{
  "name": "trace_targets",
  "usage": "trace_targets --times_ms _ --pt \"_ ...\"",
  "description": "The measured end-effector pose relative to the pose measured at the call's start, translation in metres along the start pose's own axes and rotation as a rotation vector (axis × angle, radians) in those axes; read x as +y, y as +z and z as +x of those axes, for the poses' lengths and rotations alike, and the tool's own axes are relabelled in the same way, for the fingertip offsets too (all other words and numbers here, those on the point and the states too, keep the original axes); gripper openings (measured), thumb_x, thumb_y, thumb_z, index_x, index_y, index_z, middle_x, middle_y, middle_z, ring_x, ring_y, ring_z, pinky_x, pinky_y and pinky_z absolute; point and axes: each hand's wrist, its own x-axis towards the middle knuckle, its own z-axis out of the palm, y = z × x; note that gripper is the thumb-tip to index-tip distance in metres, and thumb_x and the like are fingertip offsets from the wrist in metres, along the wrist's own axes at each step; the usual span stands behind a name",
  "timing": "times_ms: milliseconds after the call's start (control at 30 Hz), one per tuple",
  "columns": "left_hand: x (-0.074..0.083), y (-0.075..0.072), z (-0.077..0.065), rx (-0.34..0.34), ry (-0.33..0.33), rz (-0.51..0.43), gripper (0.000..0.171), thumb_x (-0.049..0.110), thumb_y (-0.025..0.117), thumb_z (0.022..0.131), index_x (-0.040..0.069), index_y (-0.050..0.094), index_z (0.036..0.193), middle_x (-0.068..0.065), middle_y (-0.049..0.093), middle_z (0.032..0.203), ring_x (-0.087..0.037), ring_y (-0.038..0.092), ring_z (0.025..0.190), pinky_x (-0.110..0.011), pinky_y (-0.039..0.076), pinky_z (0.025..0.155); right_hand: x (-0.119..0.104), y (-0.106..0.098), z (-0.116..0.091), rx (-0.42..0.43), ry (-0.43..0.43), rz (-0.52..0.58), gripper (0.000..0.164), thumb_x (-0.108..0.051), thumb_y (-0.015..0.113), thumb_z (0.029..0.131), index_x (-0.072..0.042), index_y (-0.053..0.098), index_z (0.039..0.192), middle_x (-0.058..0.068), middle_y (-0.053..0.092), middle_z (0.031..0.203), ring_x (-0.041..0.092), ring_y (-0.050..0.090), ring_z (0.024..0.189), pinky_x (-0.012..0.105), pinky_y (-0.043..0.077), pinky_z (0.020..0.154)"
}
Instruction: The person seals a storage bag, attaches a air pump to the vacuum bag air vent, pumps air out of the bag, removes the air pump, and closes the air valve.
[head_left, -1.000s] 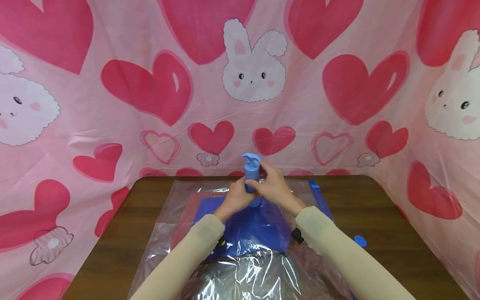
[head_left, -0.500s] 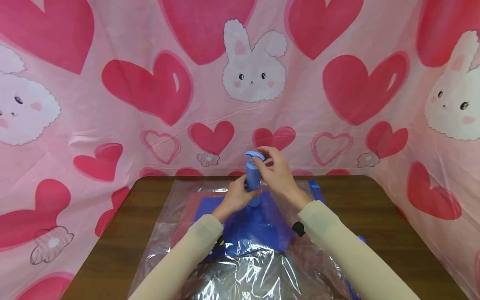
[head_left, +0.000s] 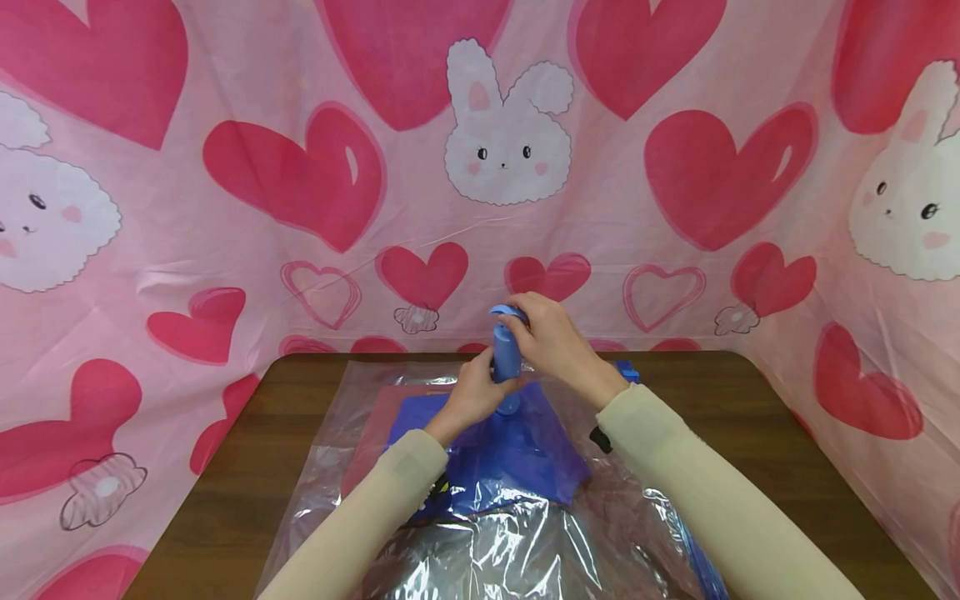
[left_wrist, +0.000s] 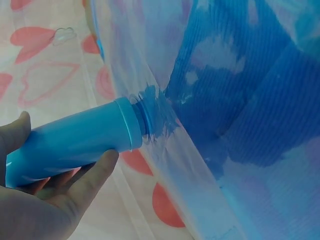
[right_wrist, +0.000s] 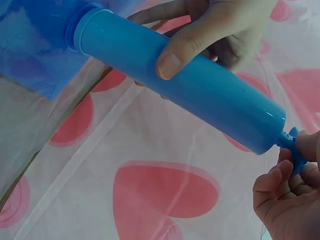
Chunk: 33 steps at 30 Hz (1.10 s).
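Blue plastic pump (head_left: 507, 354) upright, lower end (head_left: 508, 407) against the clear bag (head_left: 495, 558), above blue cloth (head_left: 517, 458). Gripped round the barrel (right_wrist: 235, 107) by the left hand (head_left: 472, 393), pinched at the handle (head_left: 502, 309) by the right hand (head_left: 551, 335). Probably light and stiff, smooth enough to slip; best steadied round the lower barrel, worked straight by the handle.

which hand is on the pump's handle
The right hand pinches the handle at the top; the left hand holds the blue barrel below it.

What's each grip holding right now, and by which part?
The blue pump: left grip around its barrel, right grip on its handle.
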Motion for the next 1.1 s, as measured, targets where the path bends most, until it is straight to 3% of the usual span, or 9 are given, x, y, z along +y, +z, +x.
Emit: trace_targets --times_ms 200,467,867,1100 --pt "0.002 0.0 0.001 -0.001 -0.03 0.004 0.055 0.023 0.082 0.094 0.001 0.059 0.138 -0.017 0.071 0.128 -0.034 0.071 0.112 -0.05 0.058 0.092 -0.002 -0.004 0.003 -0.008 -0.004 -0.012 0.022 -0.004 0.072 0.099 0.006 0.069 0.119 0.016 0.07 0.107 0.028 0.07 0.093 0.046 0.059 0.088" --pt "0.002 0.0 0.002 -0.009 -0.066 0.018 0.053 0.019 0.083 0.093 0.001 0.06 0.137 -0.018 0.071 0.125 -0.035 0.071 0.113 -0.05 0.057 0.093 -0.008 -0.014 0.014 0.025 -0.078 -0.032 0.018 0.0 0.072 0.098 0.009 0.07 0.114 0.017 0.068 0.098 0.026 0.064 0.082 0.043 0.059 0.08" --pt "0.004 0.0 0.002 0.005 -0.092 0.015 0.053 0.019 0.088 0.088 0.002 0.064 0.132 -0.019 0.072 0.125 -0.036 0.07 0.113 -0.051 0.057 0.094 -0.043 -0.063 0.05 0.196 -0.222 -0.062 0.016 -0.002 0.069 0.101 0.011 0.071 0.11 0.019 0.067 0.091 0.029 0.062 0.078 0.045 0.056 0.075" --pt "0.003 0.0 0.0 -0.015 -0.124 0.011 0.055 0.02 0.087 0.089 0.003 0.063 0.136 -0.019 0.07 0.129 -0.038 0.067 0.119 -0.053 0.055 0.097 -0.062 -0.082 0.06 0.171 -0.166 -0.072 0.019 -0.005 0.067 0.103 0.006 0.072 0.118 0.016 0.069 0.096 0.025 0.063 0.08 0.041 0.059 0.081"
